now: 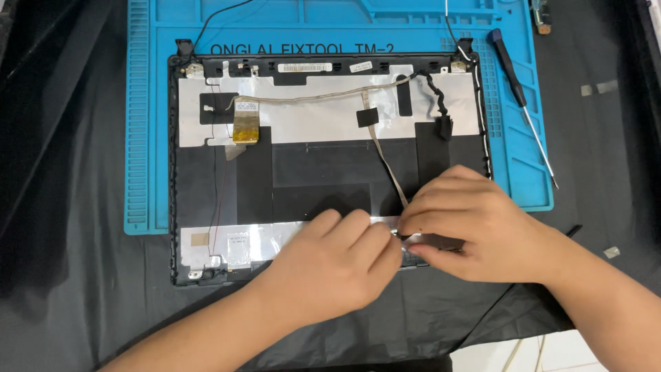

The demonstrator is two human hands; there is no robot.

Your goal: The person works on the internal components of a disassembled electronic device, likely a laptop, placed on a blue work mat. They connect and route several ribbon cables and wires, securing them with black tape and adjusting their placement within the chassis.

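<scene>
Both hands are down at the near edge of an opened laptop lid shell (206,186), which lies face-up on a blue work mat (148,138) over a black cloth (62,275). The left hand (330,265) rests knuckles-up on the lower foil strip (241,244), its fingers curled together and pressing down near the middle of that strip; whatever sits under the fingertips is covered by the hand itself. The right hand (468,227) meets it from the other side, thumb and forefinger pinched together on something thin at the spot where the flat ribbon cable (385,162) runs down to the lower edge, though the pinch point is so crowded by fingers that I cannot make out whether it is the cable end or a bit of tape that is gripped. The shell's lower right corner is hidden beneath that hand and wrist. Further up, the silvery foil panel (310,120) shows a yellowish taped connector (246,127) on the left and a black braided wire (437,103) curling down on the right. A screwdriver (523,103) with a dark handle lies on the mat's right side, well apart from the hands. At the top right a small circuit piece (540,14) is cut off by the frame edge, and thin wires run out of sight past the top of the view.
</scene>
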